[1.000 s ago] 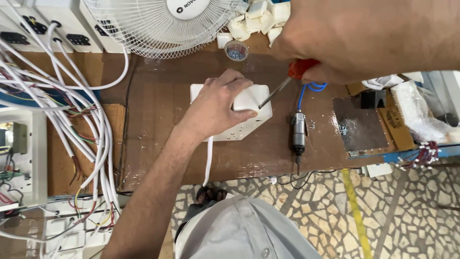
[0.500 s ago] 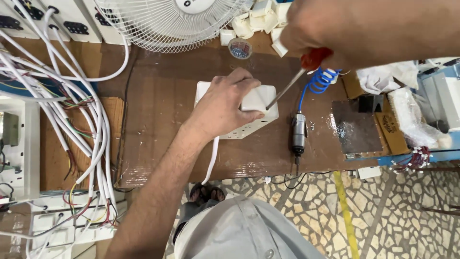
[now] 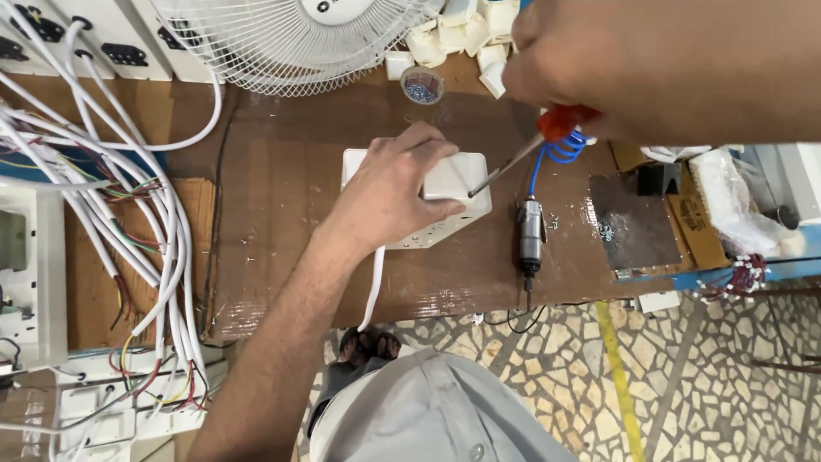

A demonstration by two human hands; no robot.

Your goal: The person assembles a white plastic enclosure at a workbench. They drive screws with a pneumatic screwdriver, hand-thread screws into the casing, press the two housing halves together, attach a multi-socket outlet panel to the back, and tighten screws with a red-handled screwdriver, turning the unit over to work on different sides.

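**On the brown surface: white box pinned, screwdriver at its corner**

Across the brown, glossy wooden surface (image 3: 282,180), spread from largest to smallest. At the top, lying over the far edge, a white wire-grille fan (image 3: 291,43). Along the left side, a thick bundle of white cables (image 3: 162,231) with red, yellow and green cores showing, running down past white socket plates. At the middle, a white rectangular plastic switch box (image 3: 457,184), flat on the surface, with a white cord leaving its near side and hanging over the edge.

Pressed down on top of the box, the left hand (image 3: 389,192), palm down, fingers spread and curled over the lid and the far edge, holding the box in place. Close to the camera at upper right, the right hand (image 3: 650,60), fingers closed tight round the red handle of a slim metal-shafted screwdriver (image 3: 513,162); tip set on the right front corner of the box, just beside the left fingertips.

Just right of the box, a grey pneumatic driver tool (image 3: 530,235) lying on the surface, with a blue coiled hose (image 3: 560,150) rising from it. Further right, a dark metal plate (image 3: 637,227). Behind the box, near the fan, a small clear cup of tiny blue-grey parts (image 3: 422,86), beside a heap of white plastic pieces (image 3: 453,34).
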